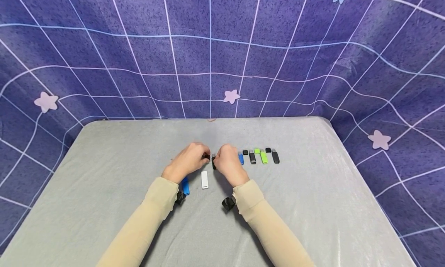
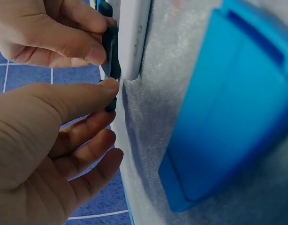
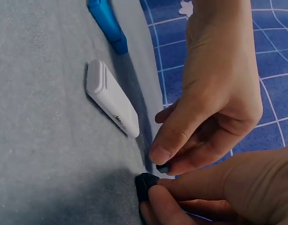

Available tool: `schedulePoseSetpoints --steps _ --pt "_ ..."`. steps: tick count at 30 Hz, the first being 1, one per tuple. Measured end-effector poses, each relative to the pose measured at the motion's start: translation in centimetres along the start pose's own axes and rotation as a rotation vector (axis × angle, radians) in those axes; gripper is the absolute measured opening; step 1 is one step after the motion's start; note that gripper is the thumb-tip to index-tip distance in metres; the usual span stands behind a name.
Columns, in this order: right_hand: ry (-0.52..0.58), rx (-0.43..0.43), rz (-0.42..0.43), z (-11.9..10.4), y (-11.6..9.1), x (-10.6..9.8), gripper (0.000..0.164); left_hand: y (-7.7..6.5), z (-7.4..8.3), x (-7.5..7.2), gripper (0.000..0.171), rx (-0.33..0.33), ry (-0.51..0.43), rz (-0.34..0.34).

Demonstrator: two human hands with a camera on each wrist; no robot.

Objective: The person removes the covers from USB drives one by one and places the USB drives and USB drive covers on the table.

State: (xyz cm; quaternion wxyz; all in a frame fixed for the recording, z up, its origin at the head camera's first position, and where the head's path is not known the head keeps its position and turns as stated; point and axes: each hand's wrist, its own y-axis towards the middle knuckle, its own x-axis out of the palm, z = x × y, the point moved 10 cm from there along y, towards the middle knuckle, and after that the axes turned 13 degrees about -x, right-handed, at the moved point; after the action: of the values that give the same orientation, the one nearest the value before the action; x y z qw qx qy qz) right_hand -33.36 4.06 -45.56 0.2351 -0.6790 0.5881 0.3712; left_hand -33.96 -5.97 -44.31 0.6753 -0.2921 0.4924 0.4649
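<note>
My left hand (image 1: pixel 189 160) pinches a small black cap (image 1: pixel 206 157) between thumb and forefinger. Close beside it on the right, my right hand (image 1: pixel 229 162) grips a black USB stick (image 1: pixel 214 163), whose metal plug shows at the far end. In the left wrist view the cap (image 2: pixel 111 104) and the dark stick (image 2: pixel 111 51) are very near each other. The right wrist view has the stick (image 3: pixel 145 185) and cap (image 3: pixel 163 167) apart. A white USB stick (image 1: pixel 204 180) lies nearer the body, with a blue USB stick (image 1: pixel 185 186) left of it, partly behind my left wrist.
Right of my right hand runs a row of uncapped sticks: blue (image 1: pixel 241 158), black (image 1: pixel 252 157), green (image 1: pixel 264 157) and black (image 1: pixel 276 157). Loose among them lie a green cap (image 1: pixel 257 151) and black caps (image 1: pixel 268 150). A grey cloth covers the table (image 1: pixel 330 205); a purple curtain hangs behind.
</note>
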Motion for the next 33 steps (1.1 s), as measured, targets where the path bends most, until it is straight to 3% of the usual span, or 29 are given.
schedulePoseSetpoints --steps 7,14,23,33 --pt "-0.006 0.012 -0.004 0.0 0.2 0.0 0.051 0.4 -0.2 0.3 0.007 -0.021 0.021 -0.018" --pt "-0.013 0.004 -0.002 0.0 0.3 0.0 0.051 1.0 -0.7 0.6 0.005 -0.090 0.076 -0.018" --pt "-0.034 -0.035 0.051 -0.4 0.4 -0.4 0.049 1.5 -0.8 0.7 0.006 -0.105 0.107 -0.026" --pt "-0.034 -0.034 0.033 -0.4 0.4 -0.3 0.046 1.7 -0.9 1.1 0.005 -0.132 0.121 -0.069"
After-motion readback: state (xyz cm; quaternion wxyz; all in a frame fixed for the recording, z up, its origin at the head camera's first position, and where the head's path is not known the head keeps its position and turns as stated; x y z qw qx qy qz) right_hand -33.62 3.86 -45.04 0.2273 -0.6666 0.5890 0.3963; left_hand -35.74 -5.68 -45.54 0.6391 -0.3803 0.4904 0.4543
